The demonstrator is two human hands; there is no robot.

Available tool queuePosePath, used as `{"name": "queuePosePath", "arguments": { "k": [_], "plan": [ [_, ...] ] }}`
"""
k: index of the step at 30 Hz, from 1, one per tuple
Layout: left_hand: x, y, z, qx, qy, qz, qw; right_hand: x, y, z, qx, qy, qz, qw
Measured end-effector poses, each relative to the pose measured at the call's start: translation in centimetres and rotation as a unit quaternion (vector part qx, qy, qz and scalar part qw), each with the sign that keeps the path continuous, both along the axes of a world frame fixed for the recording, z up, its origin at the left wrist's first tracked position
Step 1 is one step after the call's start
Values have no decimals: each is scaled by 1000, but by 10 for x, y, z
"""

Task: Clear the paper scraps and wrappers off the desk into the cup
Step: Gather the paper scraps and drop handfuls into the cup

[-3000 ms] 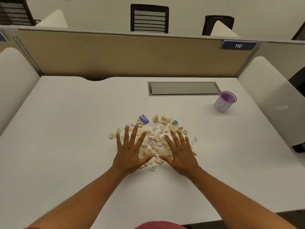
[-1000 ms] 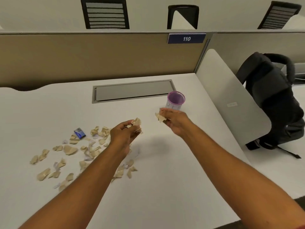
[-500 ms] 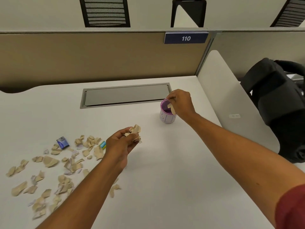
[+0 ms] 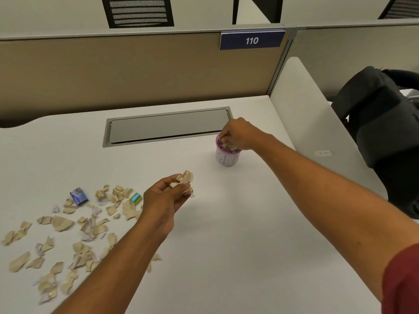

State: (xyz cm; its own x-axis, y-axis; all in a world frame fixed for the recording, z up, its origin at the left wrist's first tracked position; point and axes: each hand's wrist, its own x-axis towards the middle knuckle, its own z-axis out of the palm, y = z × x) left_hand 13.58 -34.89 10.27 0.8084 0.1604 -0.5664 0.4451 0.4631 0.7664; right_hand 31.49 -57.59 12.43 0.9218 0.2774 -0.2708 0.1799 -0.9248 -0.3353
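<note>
A white cup (image 4: 226,157) with a purple rim stands upright on the white desk (image 4: 249,223), right of the middle. My right hand (image 4: 240,134) hovers over its mouth, fingers pinched on tan paper scraps (image 4: 227,146) at the rim. My left hand (image 4: 165,196) is held above the desk nearer me, shut on a bunch of paper scraps (image 4: 184,180). Several loose tan and white scraps (image 4: 68,234) lie scattered at the left, with a blue wrapper (image 4: 79,196) and a small teal wrapper (image 4: 136,198) among them.
A grey cable hatch (image 4: 167,126) is set into the desk behind the cup. A tan partition (image 4: 124,71) with a "110" sign (image 4: 251,40) closes the back. A white side panel (image 4: 317,132) bounds the right, with a black backpack (image 4: 385,132) beyond it.
My right hand carried its scraps from beside the cup to over its mouth and lowered its fingers to the rim. My left hand kept its bunch and stayed roughly in place.
</note>
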Motion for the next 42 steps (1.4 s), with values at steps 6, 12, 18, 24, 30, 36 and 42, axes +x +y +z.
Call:
{"name": "queuePosePath", "arguments": {
  "k": [6, 12, 18, 24, 30, 36, 42],
  "plan": [
    [0, -3, 0, 8, 2, 1, 1000, 2, -6, 14, -1, -23, -10, 1000],
    [10, -11, 4, 32, -2, -17, 999, -42, -14, -12, 197, -216, -162, 943],
    [58, -38, 19, 105, -41, -76, 991, -140, -20, -97, 246, -270, -220, 905],
    [123, -82, 27, 311, -122, -197, 922, -177, -27, -156, 109, -145, -112, 977],
    [168, -117, 13, 558, -216, -327, 731, -179, -25, -163, 90, -200, -109, 970],
    [181, -128, 2, 643, -217, -457, 574, -179, -24, -163, 97, -203, -112, 968],
    [186, -126, 15, 668, -259, -483, 504, -179, -25, -163, 93, -202, -112, 968]
  ]
}}
